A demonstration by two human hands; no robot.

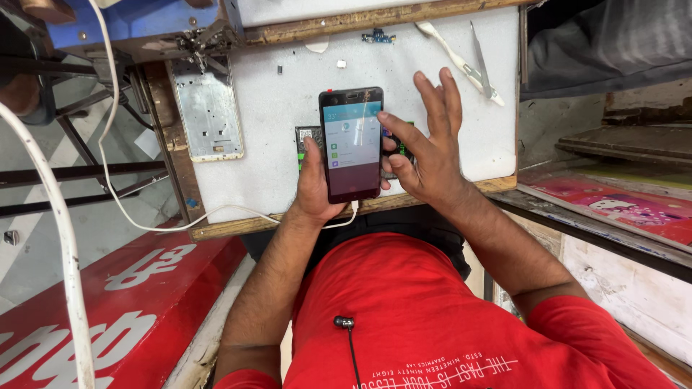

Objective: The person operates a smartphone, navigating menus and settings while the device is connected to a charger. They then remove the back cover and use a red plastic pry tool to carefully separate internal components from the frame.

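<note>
Head view: smartphone (352, 144) lit, above white surface (274, 108), cable (216, 212) plugged at bottom. Left hand (313, 184) clamps phone's left edge; right hand (425, 148) fingers spread, forefinger on right screen edge. Judgement: keep grip steady, tap lightly, spare cable strain.

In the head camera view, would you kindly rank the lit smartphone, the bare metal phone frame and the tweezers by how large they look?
1. Metal phone frame, slightly the largest.
2. Smartphone, nearly alike; the left hand lifts it nearer the camera, so this order is unsure.
3. Tweezers, clearly the smallest.
</note>
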